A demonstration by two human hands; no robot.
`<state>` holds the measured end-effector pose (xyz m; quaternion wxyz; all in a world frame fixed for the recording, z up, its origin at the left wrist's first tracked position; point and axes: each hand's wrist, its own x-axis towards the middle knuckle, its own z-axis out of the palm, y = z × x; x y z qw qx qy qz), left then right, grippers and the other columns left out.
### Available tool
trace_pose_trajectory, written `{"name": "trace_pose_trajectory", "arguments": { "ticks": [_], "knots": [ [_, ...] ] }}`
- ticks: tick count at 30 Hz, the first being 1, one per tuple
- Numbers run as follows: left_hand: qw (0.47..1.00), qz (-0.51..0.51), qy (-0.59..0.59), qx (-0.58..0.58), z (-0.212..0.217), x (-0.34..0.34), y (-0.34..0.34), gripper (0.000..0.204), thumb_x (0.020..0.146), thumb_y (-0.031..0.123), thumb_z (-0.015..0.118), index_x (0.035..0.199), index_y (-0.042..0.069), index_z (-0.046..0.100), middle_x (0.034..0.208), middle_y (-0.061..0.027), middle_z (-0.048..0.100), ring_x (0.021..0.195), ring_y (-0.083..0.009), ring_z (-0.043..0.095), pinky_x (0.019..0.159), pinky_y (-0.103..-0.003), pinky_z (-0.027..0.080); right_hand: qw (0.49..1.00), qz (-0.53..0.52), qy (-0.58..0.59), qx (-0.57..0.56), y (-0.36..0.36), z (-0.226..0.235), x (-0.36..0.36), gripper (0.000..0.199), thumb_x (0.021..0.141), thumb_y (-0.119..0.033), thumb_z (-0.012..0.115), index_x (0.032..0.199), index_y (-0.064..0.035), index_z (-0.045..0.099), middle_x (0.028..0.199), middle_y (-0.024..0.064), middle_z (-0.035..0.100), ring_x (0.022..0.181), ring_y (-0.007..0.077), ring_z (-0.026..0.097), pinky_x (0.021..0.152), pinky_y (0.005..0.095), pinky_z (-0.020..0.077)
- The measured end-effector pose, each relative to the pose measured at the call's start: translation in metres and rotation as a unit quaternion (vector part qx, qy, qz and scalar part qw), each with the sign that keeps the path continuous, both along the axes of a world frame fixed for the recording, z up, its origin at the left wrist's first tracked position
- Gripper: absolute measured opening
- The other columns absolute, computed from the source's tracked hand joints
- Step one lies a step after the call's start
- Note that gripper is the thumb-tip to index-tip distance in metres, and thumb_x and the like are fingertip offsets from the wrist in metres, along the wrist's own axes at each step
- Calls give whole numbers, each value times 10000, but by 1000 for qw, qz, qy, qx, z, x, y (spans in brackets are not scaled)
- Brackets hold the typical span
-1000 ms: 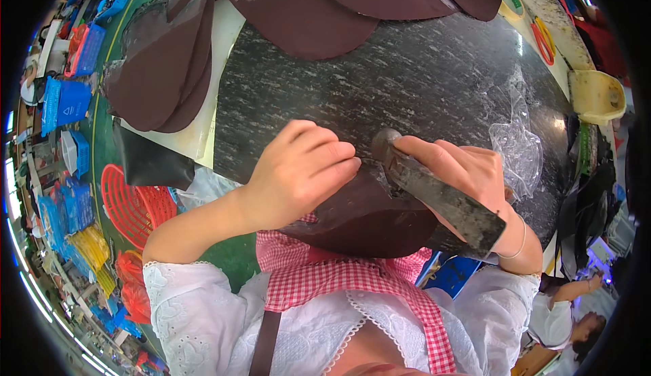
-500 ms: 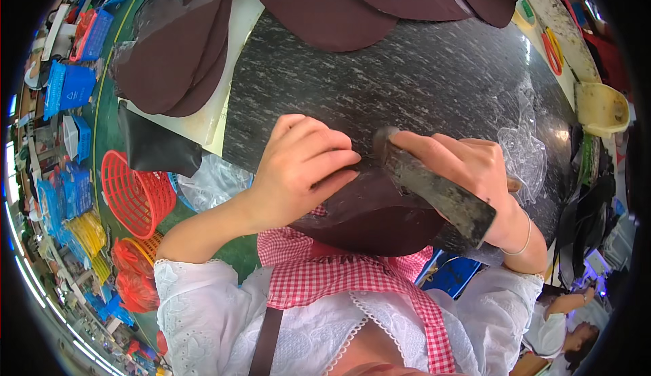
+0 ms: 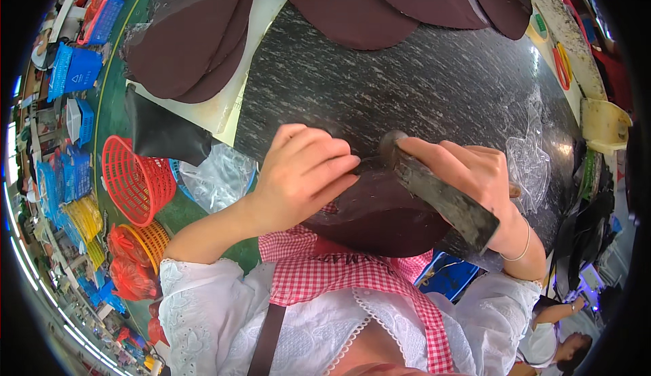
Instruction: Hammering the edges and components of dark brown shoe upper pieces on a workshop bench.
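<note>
My right hand (image 3: pixel 471 176) is wrapped around a hammer (image 3: pixel 451 206) with a worn, dark metal head. Its round face points to the left, and a bit of wooden handle sticks out beyond my palm. Under the hammer lies a dark brown, leather-like piece (image 3: pixel 383 230) with a curved near edge, at the table's near side against my apron. My left hand (image 3: pixel 298 169) is closed at this piece's far left edge, fingertips pinched together just left of the hammer face. What exactly sits between those fingertips is mostly hidden by the fingers.
More brown pieces (image 3: pixel 352 13) lie overlapping along the far side of the black-streaked tabletop (image 3: pixel 319 84). Crumpled clear plastic (image 3: pixel 529 155) lies at right, near a yellowish container (image 3: pixel 605 125). A red basket (image 3: pixel 139 179) stands on the floor at left. Another person (image 3: pixel 553 339) is at lower right.
The view has shifted slightly, so the table and baskets sit a little differently in it. Both hands keep nearly the same pose, with the hammer face still close to the left fingertips.
</note>
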<state>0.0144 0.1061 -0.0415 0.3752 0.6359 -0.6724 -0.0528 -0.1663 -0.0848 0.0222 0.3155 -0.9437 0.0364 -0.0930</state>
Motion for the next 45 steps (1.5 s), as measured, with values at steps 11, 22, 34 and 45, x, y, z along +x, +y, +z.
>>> {"name": "trace_pose_trajectory", "arguments": {
  "ticks": [11, 22, 34, 45],
  "knots": [
    [998, -19, 25, 58, 6, -4, 2, 323, 700, 75, 682, 1014, -2, 703, 987, -108, 638, 919, -267, 623, 809, -384, 503, 1000, 11, 5, -15, -2, -4, -2, 490, 741, -186, 742, 1214, -98, 648, 780, 44, 648, 615, 242, 683, 555, 361, 534],
    [985, -171, 30, 14, 4, 31, -67, 251, 765, 103, 811, 1002, 114, 728, 1017, -16, 660, 917, -230, 617, 894, -412, 451, 995, -63, 67, 28, -7, 1, -41, 473, 793, -207, 738, 1232, -50, 662, 732, 89, 621, 621, 285, 673, 556, 379, 509],
    [960, -181, -201, -75, 9, 17, -59, 205, 688, 99, 762, 884, 47, 734, 994, -49, 678, 871, -188, 644, 875, -426, 512, 997, -40, 58, 31, -25, 5, -7, 369, 794, -196, 727, 1149, -122, 659, 794, 70, 696, 675, 286, 708, 553, 380, 544],
    [994, -22, -106, 20, 10, 5, -36, 329, 721, 148, 843, 1033, 114, 745, 1007, 4, 656, 883, -205, 594, 955, -477, 373, 997, -15, 60, 45, -21, 1, -6, 351, 819, -212, 718, 1145, -91, 665, 740, 72, 669, 621, 286, 679, 522, 373, 508]
  ]
}}
